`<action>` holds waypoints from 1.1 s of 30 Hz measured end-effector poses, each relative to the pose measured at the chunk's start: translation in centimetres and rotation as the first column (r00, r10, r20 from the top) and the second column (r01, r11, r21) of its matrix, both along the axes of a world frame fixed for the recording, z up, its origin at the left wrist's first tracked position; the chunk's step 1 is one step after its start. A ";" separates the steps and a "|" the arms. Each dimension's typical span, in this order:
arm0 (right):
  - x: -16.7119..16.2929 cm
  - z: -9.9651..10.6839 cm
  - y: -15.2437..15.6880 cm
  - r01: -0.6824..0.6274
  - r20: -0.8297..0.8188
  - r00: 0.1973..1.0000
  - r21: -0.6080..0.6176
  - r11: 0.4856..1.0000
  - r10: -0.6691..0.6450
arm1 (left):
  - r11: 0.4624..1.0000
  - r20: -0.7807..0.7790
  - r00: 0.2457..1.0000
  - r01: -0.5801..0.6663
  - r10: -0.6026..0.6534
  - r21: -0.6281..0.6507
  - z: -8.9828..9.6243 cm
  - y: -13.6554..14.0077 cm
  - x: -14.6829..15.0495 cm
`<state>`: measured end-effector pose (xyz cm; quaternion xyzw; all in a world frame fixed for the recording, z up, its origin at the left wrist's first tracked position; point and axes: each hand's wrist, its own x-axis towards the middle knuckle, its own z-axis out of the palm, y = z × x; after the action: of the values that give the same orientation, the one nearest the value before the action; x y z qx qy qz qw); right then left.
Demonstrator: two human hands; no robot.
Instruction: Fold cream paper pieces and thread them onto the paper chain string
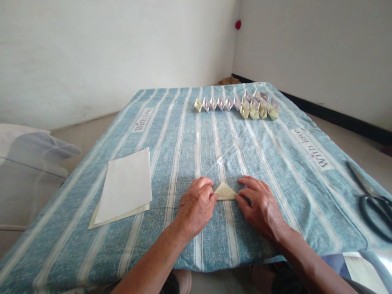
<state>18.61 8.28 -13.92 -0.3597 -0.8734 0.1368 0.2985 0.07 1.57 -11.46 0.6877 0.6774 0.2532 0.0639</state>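
Note:
A small pale yellow folded paper (225,192), shaped like a triangle with its point away from me, lies on the striped cloth near the front of the table. My left hand (197,206) pinches its left corner between thumb and fingers. At the opposite corner, my right hand (259,204) grips the paper with its thumb and index finger, the other fingers curled forward. Left of my hands rest flat sheets of paper (125,185), a white one on top with a yellowish edge showing beneath.
Several folded paper boats (220,103) in yellow and lilac stand in a row and cluster at the far side. Black-handled scissors (372,200) lie at the right edge. A blue-and-white striped tablecloth (171,134) covers the table. Pale fabric (33,163) is at far left.

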 end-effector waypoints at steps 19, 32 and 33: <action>0.1 -0.4 0.2 -0.020 0.050 0.999 0.084 0.996 0.016 | 1.000 -0.025 1.000 -0.010 0.010 0.005 -0.4 0.1 0.5; 0.0 -0.2 0.0 -0.019 0.073 0.997 0.116 0.993 0.010 | 1.000 -0.035 0.999 -0.018 0.017 -0.024 -0.3 0.2 0.5; -0.1 -0.3 -0.1 -0.014 0.067 0.998 0.121 0.993 0.006 | 1.000 -0.038 0.999 -0.019 0.019 -0.025 -0.3 0.2 0.5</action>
<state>18.54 8.19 -14.18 -0.3408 -0.8913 0.0729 0.2901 0.53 1.72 -11.72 0.6851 0.6882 0.2321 0.0571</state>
